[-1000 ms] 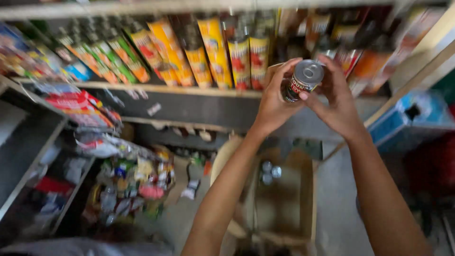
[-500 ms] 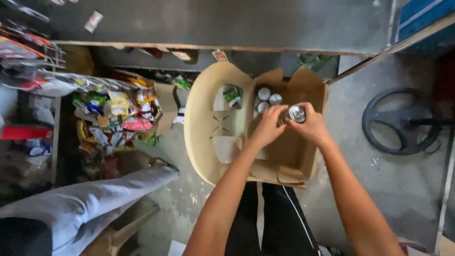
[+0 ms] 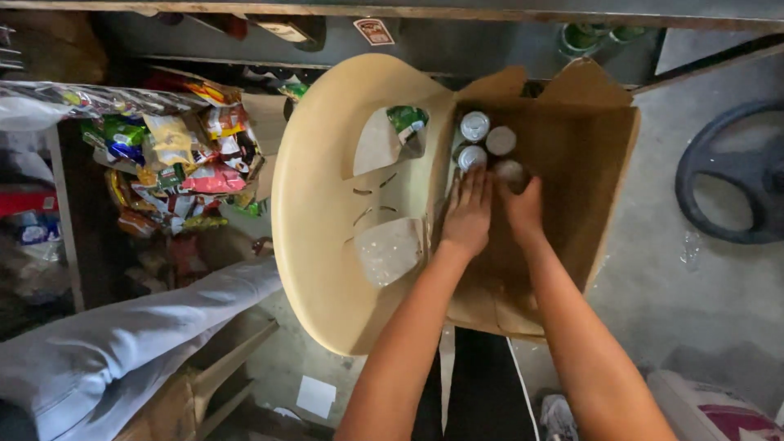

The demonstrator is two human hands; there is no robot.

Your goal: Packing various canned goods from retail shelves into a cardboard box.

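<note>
— So, where are both hands at this point?

— Down inside the open cardboard box (image 3: 600, 175), which sits on the floor just right of a tan plastic chair (image 3: 318, 204). The left hand (image 3: 468, 214) lies palm down with its fingers straight and close together, the tips touching the nearest can (image 3: 471, 156). The right hand (image 3: 523, 204) is curled around another can (image 3: 510, 171), fingers closed on its side so only part of the silver top shows.

— How are the cans arranged?

— Four silver tops are visible, bunched upright in the far left corner of the box: two farther ones (image 3: 474, 126) (image 3: 501, 140) and the two at the hands. Packed against the wall like that they prop each other up, which I'd judge is why the left hand rests flat there, steadying the cluster.

— And around the box?

— Its flaps stand open, so the reach is straight down. Far left, colourful snack packets (image 3: 175, 163) hang by a shelf. A black steering wheel (image 3: 731, 175) lies on the concrete at far right, and a pale trouser leg (image 3: 139, 335) crosses the near left, belonging to another person.
</note>
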